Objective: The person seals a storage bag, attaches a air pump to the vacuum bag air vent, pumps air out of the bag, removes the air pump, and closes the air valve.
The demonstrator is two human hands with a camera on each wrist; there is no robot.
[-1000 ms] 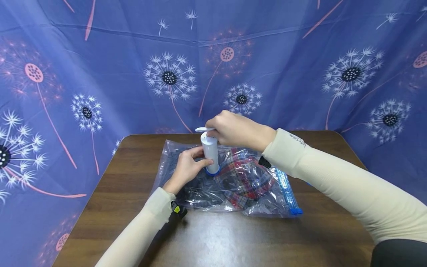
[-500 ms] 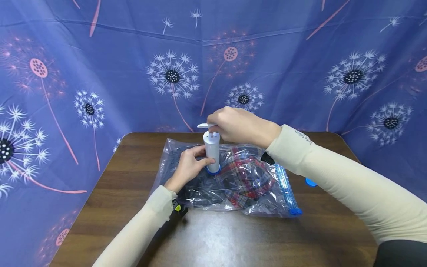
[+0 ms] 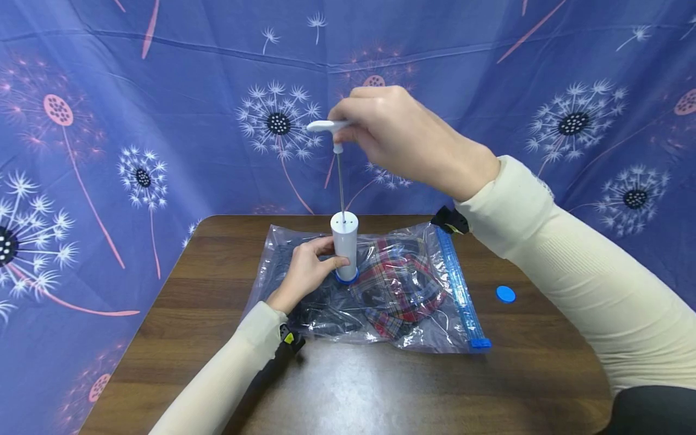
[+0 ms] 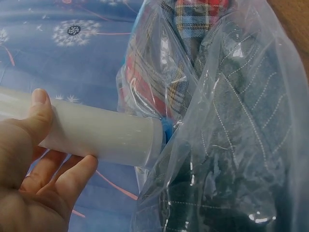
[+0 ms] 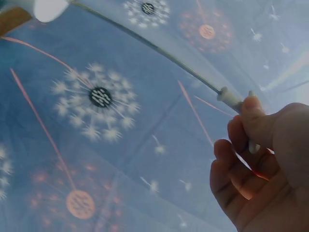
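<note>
A white hand pump (image 3: 345, 244) stands upright on a clear plastic storage bag (image 3: 429, 338), its base at a blue valve ring (image 3: 346, 280). My left hand (image 3: 307, 272) grips the pump's barrel low down, thumb on one side and fingers on the other; the left wrist view shows the barrel (image 4: 106, 133) meeting the bag. Well above it, my right hand (image 3: 399, 136) holds the white T-handle (image 3: 323, 125), with the thin metal rod (image 3: 341, 187) drawn far out of the barrel. Inside the bag lie a red plaid garment (image 3: 399, 284) and dark quilted clothing (image 3: 321, 311).
On the brown wooden table (image 3: 348, 393), a round blue cap (image 3: 505, 294) lies right of the bag. A blue zip strip (image 3: 462, 290) with a slider (image 3: 480, 343) runs along the bag's right edge. Behind the table hangs a blue dandelion-print cloth (image 3: 462, 90).
My right hand has risen with the handle, pulling the rod out of the barrel. The blue cap, first hidden by the right sleeve, now shows fully. My left hand keeps its grip in place.
</note>
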